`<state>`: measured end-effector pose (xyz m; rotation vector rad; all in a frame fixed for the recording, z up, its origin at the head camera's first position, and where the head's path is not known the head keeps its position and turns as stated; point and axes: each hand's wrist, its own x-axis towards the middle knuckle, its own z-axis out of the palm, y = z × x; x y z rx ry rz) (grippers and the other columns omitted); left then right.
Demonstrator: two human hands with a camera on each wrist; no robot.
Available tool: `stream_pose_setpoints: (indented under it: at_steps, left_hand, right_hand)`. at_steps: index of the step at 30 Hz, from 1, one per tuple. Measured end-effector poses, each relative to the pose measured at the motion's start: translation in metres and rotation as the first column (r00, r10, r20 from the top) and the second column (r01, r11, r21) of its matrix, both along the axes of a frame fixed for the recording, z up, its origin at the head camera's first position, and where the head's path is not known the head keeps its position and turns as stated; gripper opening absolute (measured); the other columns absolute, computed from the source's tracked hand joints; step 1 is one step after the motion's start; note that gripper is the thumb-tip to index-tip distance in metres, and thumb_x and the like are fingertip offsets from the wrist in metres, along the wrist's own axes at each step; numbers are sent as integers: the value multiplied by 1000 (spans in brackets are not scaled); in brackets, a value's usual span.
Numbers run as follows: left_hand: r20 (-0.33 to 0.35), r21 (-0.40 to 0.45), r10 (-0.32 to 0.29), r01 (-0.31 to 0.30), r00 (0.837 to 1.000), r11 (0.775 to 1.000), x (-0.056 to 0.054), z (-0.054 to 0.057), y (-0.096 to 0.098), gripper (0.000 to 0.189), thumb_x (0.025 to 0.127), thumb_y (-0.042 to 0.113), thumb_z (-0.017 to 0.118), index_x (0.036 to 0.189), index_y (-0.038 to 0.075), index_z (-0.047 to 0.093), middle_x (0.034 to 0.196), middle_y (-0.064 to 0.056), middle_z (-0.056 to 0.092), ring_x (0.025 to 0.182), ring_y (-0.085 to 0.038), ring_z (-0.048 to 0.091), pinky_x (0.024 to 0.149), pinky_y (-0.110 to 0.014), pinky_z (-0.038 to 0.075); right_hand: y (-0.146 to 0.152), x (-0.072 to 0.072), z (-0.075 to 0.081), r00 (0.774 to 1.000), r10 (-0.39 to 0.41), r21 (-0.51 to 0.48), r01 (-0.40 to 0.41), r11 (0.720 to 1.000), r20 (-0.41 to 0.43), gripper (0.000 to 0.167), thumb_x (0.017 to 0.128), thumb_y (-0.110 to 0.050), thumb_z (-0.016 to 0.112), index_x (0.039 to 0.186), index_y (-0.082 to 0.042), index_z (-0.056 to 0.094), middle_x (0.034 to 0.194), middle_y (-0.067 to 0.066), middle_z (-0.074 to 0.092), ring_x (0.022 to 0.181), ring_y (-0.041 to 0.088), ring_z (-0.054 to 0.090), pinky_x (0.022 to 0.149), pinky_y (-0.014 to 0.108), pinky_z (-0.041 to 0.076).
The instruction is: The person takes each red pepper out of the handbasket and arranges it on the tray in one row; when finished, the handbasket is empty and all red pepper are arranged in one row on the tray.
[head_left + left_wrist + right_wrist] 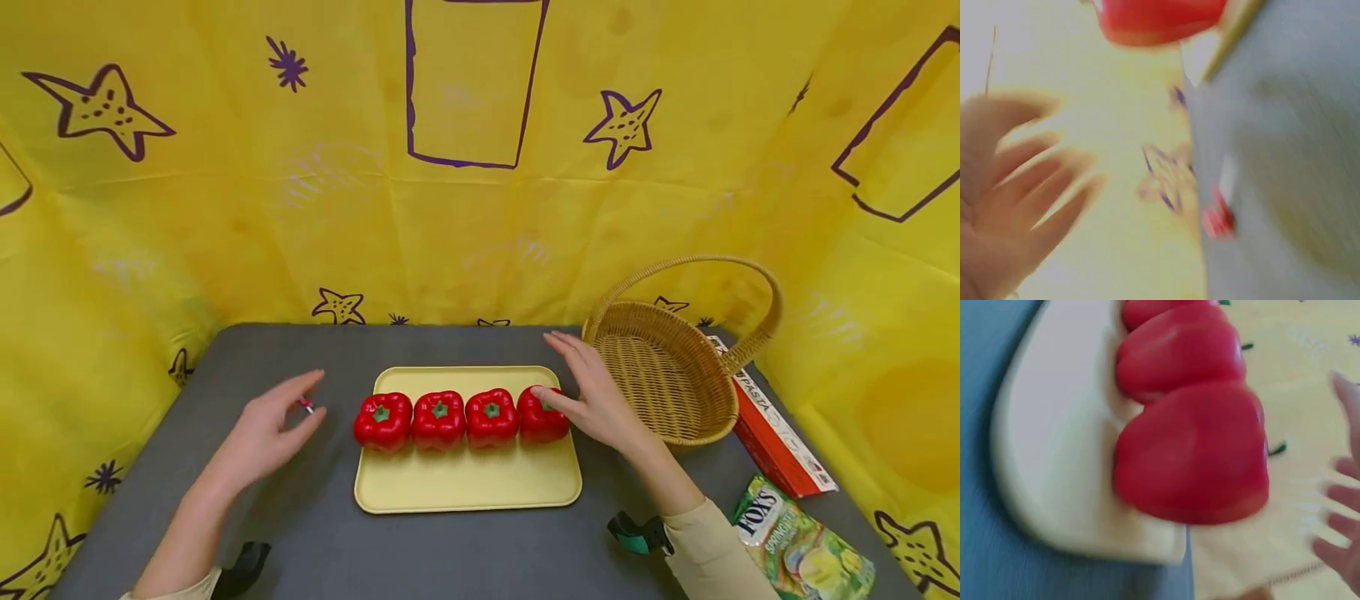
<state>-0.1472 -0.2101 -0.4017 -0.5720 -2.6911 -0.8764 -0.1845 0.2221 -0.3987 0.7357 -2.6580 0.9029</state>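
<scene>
Several red bell peppers [439,420] with green stems stand in a row on a pale yellow tray [465,487]. My left hand [262,433] hovers left of the tray, thumb and fingers apart, holding nothing. Between them in the head view shows a small red-and-white item [1219,219], lying on the table and too blurred to name. At the tray's right end is my right hand [596,400], fingers extended and thumb overlapping the rightmost bell pepper [543,423] in the head view. The right wrist view has a gap between this hand and the nearest pepper [1191,456].
A wicker basket [652,375] with a tall handle stands at the back right. Beside it lies a red pasta box [780,433]. A green Fox's packet [806,542] is at the front right, near the right sleeve. A yellow patterned cloth [465,233] hangs behind the grey table [420,558].
</scene>
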Motion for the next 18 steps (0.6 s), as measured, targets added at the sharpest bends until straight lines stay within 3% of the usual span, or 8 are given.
stream_pose_setpoints:
  at_steps: [1, 2, 4, 5, 7, 9, 12, 18]
  left_hand:
    - [-132, 44, 56, -50, 990, 998, -6, 6, 9, 57, 84, 15, 75, 135, -2, 54, 136, -21, 54, 119, -37, 54, 97, -54, 42]
    - [-231, 79, 109, -93, 967, 993, -12, 12, 21, 56, 85, 17, 74, 136, 2, 55, 139, -19, 52, 123, -37, 51, 101, -55, 38]
    - [-316, 98, 191, -168, 929, 981, -25, 20, 47, 66, 87, 32, 71, 145, 13, 47, 153, -14, 36, 139, -37, 32, 111, -59, 19]
    - [-322, 69, 208, -197, 923, 978, -31, 23, 58, 75, 86, 42, 69, 150, 17, 40, 160, -13, 22, 145, -39, 15, 113, -63, 5]
    - [-285, -49, 232, -256, 930, 965, -40, 25, 78, 91, 83, 63, 63, 156, 28, 22, 163, -8, -6, 147, -38, -11, 108, -65, -13]
    - [-213, -171, 266, -304, 940, 937, -47, 23, 90, 100, 79, 77, 54, 157, 36, 6, 159, -5, -26, 142, -36, -28, 102, -66, -22]
    - [-151, -260, 299, -330, 942, 908, -54, 17, 98, 106, 74, 84, 50, 155, 40, -4, 155, -6, -35, 138, -34, -36, 99, -66, -26]
    - [-135, -280, 301, -328, 944, 902, -56, 11, 101, 109, 72, 85, 51, 155, 40, -3, 155, -7, -35, 138, -34, -37, 98, -67, -25]
  right_hand:
    - [-4, -2, 1, 997, -42, -6, 42, 999, -63, 79, 89, -46, 69, 151, -14, 34, 154, 12, 32, 143, 35, 23, 109, 63, 22]
    - [-10, -5, 2, 990, -86, -3, 86, 996, -116, 81, 89, -50, 66, 153, -16, 30, 157, 11, 26, 145, 35, 17, 110, 63, 19]
    - [-21, -12, 3, 966, -167, 23, 175, 984, -195, 85, 89, -62, 57, 156, -22, 23, 162, 9, 13, 148, 35, 4, 111, 65, 11]
    - [-26, -15, 4, 956, -201, 46, 215, 975, -216, 88, 88, -69, 51, 157, -26, 18, 163, 7, 5, 148, 34, -3, 111, 66, 7]
    - [-36, -21, 4, 938, -253, 99, 282, 954, -237, 93, 84, -81, 38, 157, -33, 9, 163, 3, -10, 147, 32, -16, 109, 69, -1]
    - [-44, -25, 2, 928, -288, 140, 325, 935, -236, 95, 80, -87, 32, 157, -38, 4, 161, 2, -20, 144, 32, -24, 105, 71, -10]
    - [-50, -28, -2, 920, -318, 187, 362, 913, -228, 98, 78, -87, 40, 156, -41, 2, 160, 3, -23, 142, 33, -29, 100, 74, -14]
    - [-50, -29, -8, 917, -340, 224, 383, 896, -208, 102, 77, -78, 56, 155, -42, 2, 160, 2, -25, 142, 32, -29, 99, 76, -12]
